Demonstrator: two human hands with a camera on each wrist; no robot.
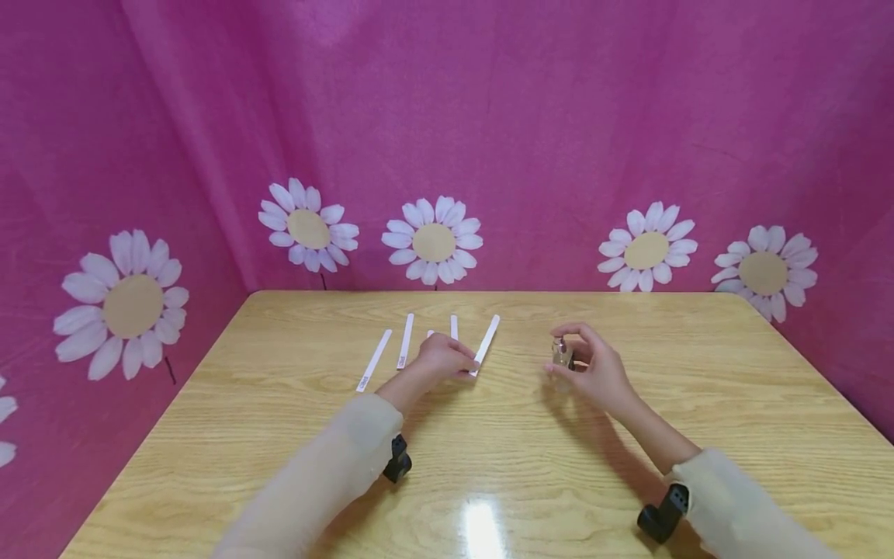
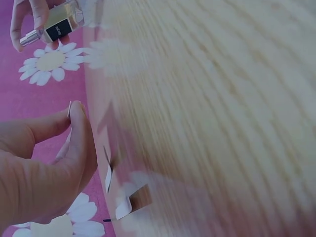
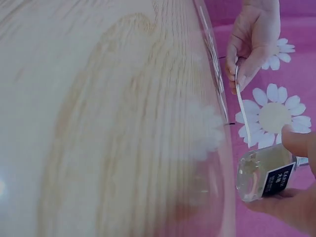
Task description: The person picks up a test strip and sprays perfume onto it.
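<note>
My left hand (image 1: 441, 358) pinches the lower end of a white paper test strip (image 1: 488, 339) between thumb and fingers. Held up over the table, the strip slants toward the upper right. To its right, my right hand (image 1: 599, 374) grips a small clear glass perfume bottle (image 1: 562, 353). A finger lies on the bottle's top and the thumb is at its lower end. In the right wrist view a dark label shows on the perfume bottle (image 3: 266, 173), which is tilted. The left wrist view shows its silver top (image 2: 30, 38). Bottle and strip are apart.
More white strips lie on the wooden table (image 1: 531, 473): one at the left (image 1: 375, 359), another beside it (image 1: 406, 341), and others partly hidden behind my left hand. A pink curtain (image 1: 531, 155) with daisies hangs along the table's back and sides.
</note>
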